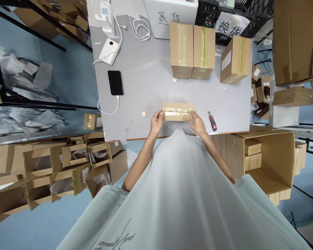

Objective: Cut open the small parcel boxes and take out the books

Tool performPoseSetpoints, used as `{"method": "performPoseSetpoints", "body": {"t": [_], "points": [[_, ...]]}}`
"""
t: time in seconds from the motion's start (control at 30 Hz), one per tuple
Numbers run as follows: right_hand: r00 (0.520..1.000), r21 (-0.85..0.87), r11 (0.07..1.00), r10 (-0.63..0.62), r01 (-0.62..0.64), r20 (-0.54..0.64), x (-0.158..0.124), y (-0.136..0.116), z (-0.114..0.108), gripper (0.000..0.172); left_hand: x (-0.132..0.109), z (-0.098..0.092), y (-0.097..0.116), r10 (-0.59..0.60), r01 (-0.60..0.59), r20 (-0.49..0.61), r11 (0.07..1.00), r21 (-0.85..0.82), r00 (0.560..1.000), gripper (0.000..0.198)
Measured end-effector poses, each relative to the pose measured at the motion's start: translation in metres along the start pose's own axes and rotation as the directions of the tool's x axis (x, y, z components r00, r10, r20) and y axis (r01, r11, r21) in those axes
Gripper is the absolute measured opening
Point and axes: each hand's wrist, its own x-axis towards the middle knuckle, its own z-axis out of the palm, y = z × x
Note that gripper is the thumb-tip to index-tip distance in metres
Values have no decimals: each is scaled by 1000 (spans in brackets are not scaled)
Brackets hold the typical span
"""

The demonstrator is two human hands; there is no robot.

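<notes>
A small flat cardboard box with clear tape along its top lies at the near edge of the grey table. My left hand grips its left end with curled fingers. My right hand holds its right end, fingers pressed on the near corner. A red and black utility knife lies just right of my right hand.
Three taped boxes stand at the back of the table. A black phone on a white cable, a power bank and a white bin are further left. A large open carton sits at floor right; opened boxes pile at left.
</notes>
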Motion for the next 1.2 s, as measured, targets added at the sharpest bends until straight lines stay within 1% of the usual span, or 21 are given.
{"method": "performPoseSetpoints", "body": {"t": [0.1,0.17,0.2,0.27,0.33,0.4,0.47,0.53,0.6,0.7,0.83,0.9,1.0,1.1,1.2], "points": [[997,-14,997,73,-73,-19,-2,6,-5,71,6,3,-6,-93,92,-26,995,-30,995,44],[989,21,990,141,-140,-50,-3,11,-12,77,10,6,-9,-155,154,-15,987,-34,988,44],[984,53,986,164,-160,-67,-4,14,-17,80,10,8,-10,-181,181,9,983,-35,983,45],[979,134,979,169,-154,-110,-7,20,-28,82,9,15,-8,-210,215,96,976,-47,973,48],[974,209,972,143,-105,-178,-12,23,-40,81,4,23,-3,-195,212,191,975,-69,962,52],[965,258,964,130,-69,-228,-18,23,-50,80,-2,32,5,-158,184,254,979,-83,954,56],[964,301,951,136,-63,-229,-24,17,-56,81,-8,40,15,-124,158,301,983,-92,945,60],[970,348,936,135,-59,-200,-26,7,-58,83,-13,46,25,-105,150,347,983,-106,932,62],[975,379,924,127,-49,-183,-25,-3,-57,82,-17,47,35,-95,147,359,982,-120,928,61],[979,410,911,116,-38,-167,-22,-12,-51,80,-22,40,48,-51,94,317,988,-123,947,59],[989,493,869,106,-42,-103,-18,-12,-38,77,-24,19,57,47,-25,235,995,-96,971,51],[992,499,863,114,-75,-47,-18,-10,-31,73,-25,8,55,44,-35,211,998,-45,976,46],[993,472,874,118,-115,24,-18,-9,-21,67,-27,-4,45,11,-15,178,1000,22,984,42],[993,455,883,116,-117,30,-18,-12,-15,67,-28,-9,34,-10,7,150,1000,17,989,45],[993,438,893,115,-105,3,-14,-16,-14,69,-26,-9,29,-18,18,138,1000,0,990,50]]}}
